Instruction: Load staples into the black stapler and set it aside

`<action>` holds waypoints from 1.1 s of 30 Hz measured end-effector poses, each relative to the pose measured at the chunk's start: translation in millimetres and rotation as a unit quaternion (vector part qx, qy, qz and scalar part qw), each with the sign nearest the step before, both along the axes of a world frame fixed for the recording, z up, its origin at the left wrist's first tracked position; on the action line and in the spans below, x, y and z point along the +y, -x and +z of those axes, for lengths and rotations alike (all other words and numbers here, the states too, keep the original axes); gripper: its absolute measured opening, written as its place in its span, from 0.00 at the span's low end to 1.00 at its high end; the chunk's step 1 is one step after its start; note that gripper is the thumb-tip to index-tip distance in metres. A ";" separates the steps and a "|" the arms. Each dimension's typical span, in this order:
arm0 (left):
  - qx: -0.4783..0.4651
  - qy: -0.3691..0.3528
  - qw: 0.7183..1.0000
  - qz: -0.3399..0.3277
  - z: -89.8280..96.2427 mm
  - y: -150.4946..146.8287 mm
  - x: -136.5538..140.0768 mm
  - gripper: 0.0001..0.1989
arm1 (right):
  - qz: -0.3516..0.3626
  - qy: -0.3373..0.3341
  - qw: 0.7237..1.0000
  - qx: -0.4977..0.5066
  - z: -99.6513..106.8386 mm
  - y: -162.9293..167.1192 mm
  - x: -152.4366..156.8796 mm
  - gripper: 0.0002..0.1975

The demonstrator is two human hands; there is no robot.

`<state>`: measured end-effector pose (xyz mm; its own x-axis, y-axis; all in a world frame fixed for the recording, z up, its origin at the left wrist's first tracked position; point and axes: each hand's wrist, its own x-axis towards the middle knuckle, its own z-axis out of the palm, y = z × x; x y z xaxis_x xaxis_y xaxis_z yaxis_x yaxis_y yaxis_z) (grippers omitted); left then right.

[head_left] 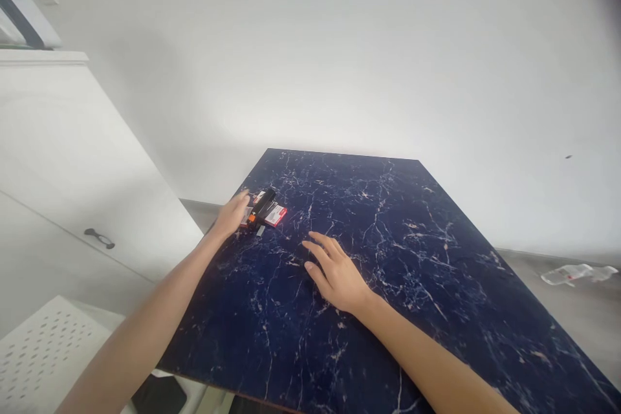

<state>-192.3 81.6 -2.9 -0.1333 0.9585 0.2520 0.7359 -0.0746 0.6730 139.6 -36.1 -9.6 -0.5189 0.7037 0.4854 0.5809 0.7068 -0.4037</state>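
On the left side of a dark blue marbled table (pixel 363 207) lies a small cluster of things. In it I see a long black object (pixel 264 204), a small orange piece (pixel 251 220), a red-and-white small box (pixel 276 215) and a little grey piece (pixel 261 231). My left hand (pixel 233 213) is at the cluster's left edge, against it or very close. Its fingers are mostly hidden, so I cannot tell whether it grips anything. To the right of the cluster, my right hand (pixel 337 275) hovers over or rests on the tabletop, open, fingers apart, holding nothing.
A white cabinet (pixel 72 142) with a dark handle (pixel 99 238) stands to the left. Below it is a white perforated seat (pixel 46 349). A pale wall (pixel 339 58) rises behind the table. On the floor at right lies a clear plastic bottle (pixel 567 274).
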 end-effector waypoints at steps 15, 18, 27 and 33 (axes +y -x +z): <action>0.145 -0.013 0.875 -0.461 12.0 -116.7 -72.7 0.31 | -0.164 0.059 0.967 0.186 -4.3 -11.8 13.5 0.20; 0.185 -0.028 0.883 -0.431 7.8 -114.8 -75.0 0.30 | -0.095 0.165 0.966 0.178 0.5 -28.2 22.0 0.19; 0.257 -0.022 0.891 -0.374 5.0 -103.2 -80.9 0.35 | -0.040 0.224 0.974 -0.006 30.8 -55.6 13.2 0.24; 0.278 -0.049 0.885 -0.371 0.3 -112.1 -80.7 0.33 | -0.102 0.218 0.970 -0.033 22.3 -63.9 13.6 0.08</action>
<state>-80.1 0.9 -2.6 0.6939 0.7001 0.1683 0.6751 -0.7138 0.1862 203.5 -22.5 12.7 -0.3665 0.9262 0.0885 0.7254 0.3440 -0.5962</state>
